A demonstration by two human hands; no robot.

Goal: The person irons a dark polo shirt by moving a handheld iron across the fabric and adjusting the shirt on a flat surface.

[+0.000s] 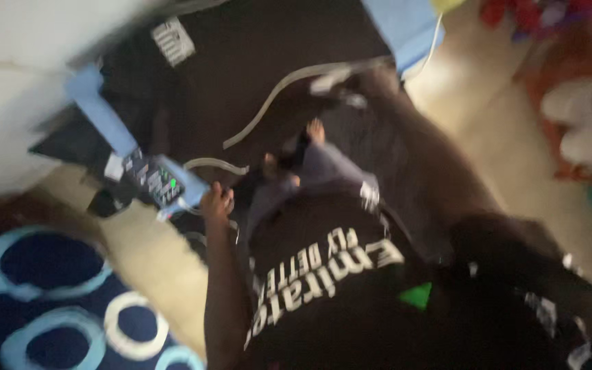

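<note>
1. The left hand (pixel 216 201) rests at the end of a blue bar (pixel 114 130) with a small panel (pixel 155 179) of lit buttons; the fingers curl together against it, though blur hides whether they truly grip.
2. The right hand (pixel 371 79) lies at the far end of a dark cloth (pixel 241 62), by a pale cord (pixel 275 96). Its fingers are too smeared to tell if they are apart or closed.
3. The cord loops across the cloth between both hands. A second loop (pixel 217 164) lies near the panel.
4. A black shirt (pixel 323 288) with white print fills the foreground, blocking the view below.
5. Left: a white wall (pixel 8 89) hems in the bar. A navy rug (pixel 49 294) with blue rings lies below it.
6. Right: bare beige floor (pixel 515 157) gives open room, edged by red and white clutter (pixel 577 116).
</note>
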